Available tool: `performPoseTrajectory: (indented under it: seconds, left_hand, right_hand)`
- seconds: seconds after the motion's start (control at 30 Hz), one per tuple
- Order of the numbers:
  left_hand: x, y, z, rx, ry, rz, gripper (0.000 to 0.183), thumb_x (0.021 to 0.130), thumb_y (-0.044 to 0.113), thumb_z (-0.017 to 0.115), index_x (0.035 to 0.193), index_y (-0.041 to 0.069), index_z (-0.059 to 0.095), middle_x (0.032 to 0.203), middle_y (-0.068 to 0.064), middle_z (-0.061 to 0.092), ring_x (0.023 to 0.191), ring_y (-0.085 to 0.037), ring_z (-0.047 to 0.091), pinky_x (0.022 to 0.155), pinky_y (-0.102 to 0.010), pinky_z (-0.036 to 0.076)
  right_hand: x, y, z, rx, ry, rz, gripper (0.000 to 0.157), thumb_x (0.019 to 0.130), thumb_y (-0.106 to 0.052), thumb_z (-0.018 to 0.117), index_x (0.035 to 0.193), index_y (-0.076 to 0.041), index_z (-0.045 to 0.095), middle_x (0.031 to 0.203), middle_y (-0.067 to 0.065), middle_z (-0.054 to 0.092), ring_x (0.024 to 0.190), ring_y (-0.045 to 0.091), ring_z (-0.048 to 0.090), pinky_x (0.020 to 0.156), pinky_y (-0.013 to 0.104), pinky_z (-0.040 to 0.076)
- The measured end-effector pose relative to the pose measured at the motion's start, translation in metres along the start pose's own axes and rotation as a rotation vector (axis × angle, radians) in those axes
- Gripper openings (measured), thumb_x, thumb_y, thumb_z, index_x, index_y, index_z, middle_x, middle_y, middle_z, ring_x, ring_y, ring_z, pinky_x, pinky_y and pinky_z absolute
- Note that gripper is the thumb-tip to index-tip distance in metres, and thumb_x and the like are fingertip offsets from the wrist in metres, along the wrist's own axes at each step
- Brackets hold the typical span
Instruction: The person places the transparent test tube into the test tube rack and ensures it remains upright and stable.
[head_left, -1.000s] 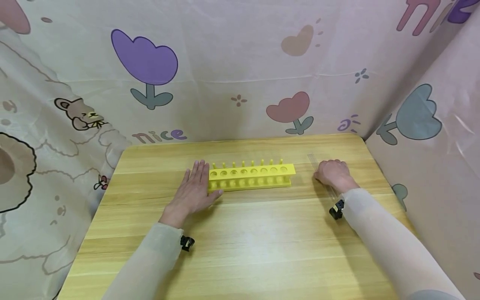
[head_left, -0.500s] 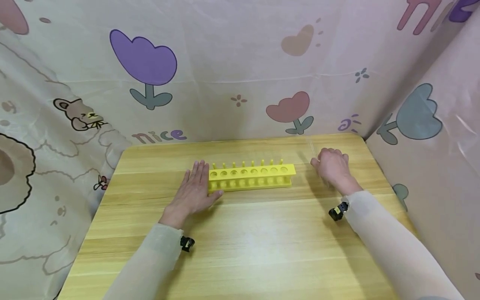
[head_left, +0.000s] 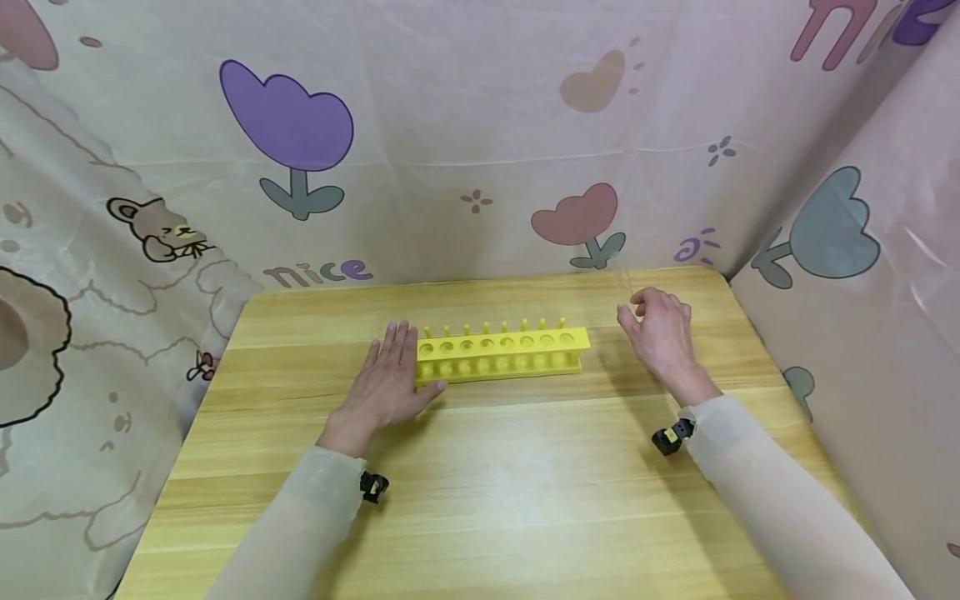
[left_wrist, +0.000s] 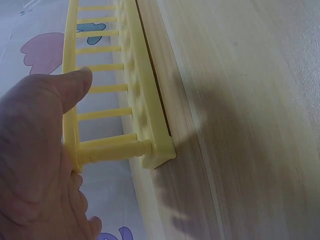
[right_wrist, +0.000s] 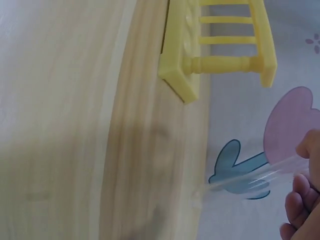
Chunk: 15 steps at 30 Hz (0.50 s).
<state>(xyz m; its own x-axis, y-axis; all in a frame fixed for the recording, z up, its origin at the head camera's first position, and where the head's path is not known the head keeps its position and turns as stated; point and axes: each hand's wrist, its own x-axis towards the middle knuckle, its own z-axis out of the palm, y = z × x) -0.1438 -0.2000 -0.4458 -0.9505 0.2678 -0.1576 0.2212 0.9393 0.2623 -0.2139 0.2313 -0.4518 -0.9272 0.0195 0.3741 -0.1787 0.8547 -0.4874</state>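
A yellow test tube rack (head_left: pixel 502 354), with a row of round holes and short pegs along its back, stands on the wooden table. My left hand (head_left: pixel 381 379) rests against the rack's left end, fingers straight and thumb spread to the front. In the left wrist view the thumb (left_wrist: pixel 75 87) lies by the rack's top plate. To the right of the rack, my right hand (head_left: pixel 660 333) pinches a clear test tube (right_wrist: pixel 250 177) between thumb and fingers. The tube is see-through and faint in the head view, raised and tilted, reaching up past the fingertips.
Wooden tabletop (head_left: pixel 495 483) extends in front of the rack and to both sides. A patterned cloth (head_left: pixel 450 167) hangs behind the table's back edge and at both sides. Small black cameras sit at both wrists.
My right hand has lifted the test tube from lying near the table to a raised tilt and shifted slightly away and left. The left hand and rack stay put.
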Motion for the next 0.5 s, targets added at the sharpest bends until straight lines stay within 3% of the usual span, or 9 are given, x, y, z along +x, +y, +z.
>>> performPoseTrajectory:
  seconds: [0.17,0.37,0.5]
  left_hand:
    - [0.0,0.0,0.0,0.0,0.0,0.002,0.106,0.104,0.063,0.052,0.167,0.001,-0.006,0.175,-0.019,-0.012,0.164,-0.036,-0.011,0.133,-0.058,-0.001]
    - [0.001,-0.001,0.001,-0.002,-0.001,0.0,0.107,0.103,0.064,0.052,0.167,0.002,-0.007,0.175,-0.018,-0.013,0.164,-0.035,-0.012,0.133,-0.057,-0.002]
    - [0.001,-0.001,0.001,-0.002,0.003,0.002,0.107,0.103,0.063,0.052,0.167,0.001,-0.007,0.175,-0.019,-0.013,0.163,-0.036,-0.012,0.133,-0.058,-0.001]
  right_hand:
    - [0.0,-0.007,-0.004,0.008,0.043,-0.012,0.027,0.099,-0.023,0.063,0.102,0.004,0.065,0.089,0.02,0.068,0.086,0.039,0.059,0.088,0.053,0.037]
    - [0.0,-0.01,-0.01,-0.074,-0.001,-0.071,0.032,0.099,-0.027,0.064,0.103,0.005,0.065,0.098,0.024,0.066,0.097,0.042,0.055,0.093,0.057,0.035]
    - [-0.002,-0.011,-0.01,-0.089,0.015,-0.134,0.034,0.098,-0.027,0.064,0.104,0.007,0.065,0.098,0.026,0.066,0.097,0.044,0.054,0.093,0.059,0.037]
